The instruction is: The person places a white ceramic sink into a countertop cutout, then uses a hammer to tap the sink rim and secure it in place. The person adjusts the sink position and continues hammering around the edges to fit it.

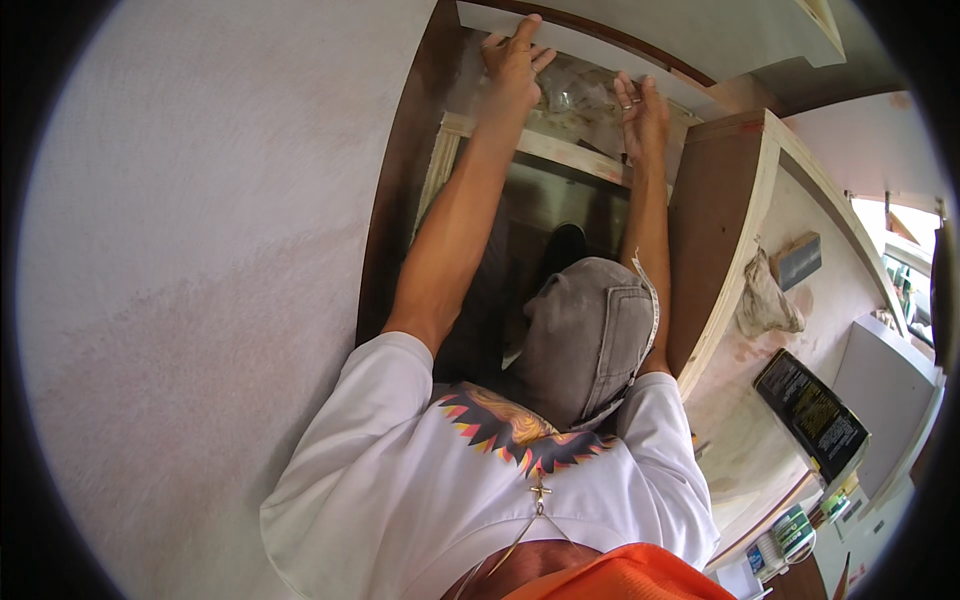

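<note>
A long white panel strip [590, 42] with a dark brown edge runs across the top of a narrow wooden cabinet frame. Raised against its left part is my left hand [515, 68], fingers spread and the index finger pointing up onto the strip. Farther right, my right hand [644, 112] is lifted with its fingers up near the lower edge of the same strip; a ring shows on one finger. Neither hand visibly grips anything, though contact at the right fingertips is hard to make out. Behind the hands lies a stained, dusty surface with crumpled clear plastic [565, 92].
My bent knee [590, 340] is between my arms. A pale wall [200, 250] stands left. On the wooden cabinet side [715, 225] at right lie a rag [770, 300], a sanding block [797, 262] and a dark rectangular can [812, 415]. A wooden rail [570, 155] crosses below the hands.
</note>
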`<state>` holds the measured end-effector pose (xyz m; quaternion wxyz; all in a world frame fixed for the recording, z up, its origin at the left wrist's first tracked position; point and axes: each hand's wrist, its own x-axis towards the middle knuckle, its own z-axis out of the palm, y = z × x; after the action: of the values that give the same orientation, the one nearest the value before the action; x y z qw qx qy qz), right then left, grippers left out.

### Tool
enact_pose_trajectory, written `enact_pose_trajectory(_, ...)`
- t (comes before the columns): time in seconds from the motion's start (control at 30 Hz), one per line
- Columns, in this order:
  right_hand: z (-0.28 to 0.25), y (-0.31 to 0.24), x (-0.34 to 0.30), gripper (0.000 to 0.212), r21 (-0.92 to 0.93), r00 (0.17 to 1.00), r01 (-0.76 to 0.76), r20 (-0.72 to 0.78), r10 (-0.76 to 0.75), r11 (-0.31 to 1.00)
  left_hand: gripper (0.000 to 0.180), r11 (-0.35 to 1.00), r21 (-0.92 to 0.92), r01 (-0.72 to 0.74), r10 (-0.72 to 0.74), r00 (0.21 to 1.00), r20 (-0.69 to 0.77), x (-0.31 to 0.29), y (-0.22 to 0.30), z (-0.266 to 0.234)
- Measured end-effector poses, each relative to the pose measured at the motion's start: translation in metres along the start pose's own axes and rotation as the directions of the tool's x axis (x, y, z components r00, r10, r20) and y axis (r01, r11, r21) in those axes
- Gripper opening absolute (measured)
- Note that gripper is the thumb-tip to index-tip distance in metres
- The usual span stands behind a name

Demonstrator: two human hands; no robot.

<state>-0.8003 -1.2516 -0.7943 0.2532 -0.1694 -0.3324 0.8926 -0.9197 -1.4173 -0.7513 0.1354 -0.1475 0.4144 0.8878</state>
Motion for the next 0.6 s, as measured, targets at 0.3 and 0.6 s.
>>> enact_pose_trajectory(0.3, 0.002, -0.003, 0.009, 0.028, -0.033, 0.998, 0.047, 0.047, -0.046, 0.998, 0.075, 0.997, 0.074, 0.023, -0.02, 0.999, -0.038, 0.034, -0.023, -0.014)
enact_pose_trajectory(0.6, -0.002, 0.001, 0.013, 0.027, -0.015, 0.999, 0.042, 0.003, -0.042, 0.999, 0.08, 0.996, 0.08, 0.028, -0.022, 0.997, -0.078, 0.03, -0.018, -0.006)
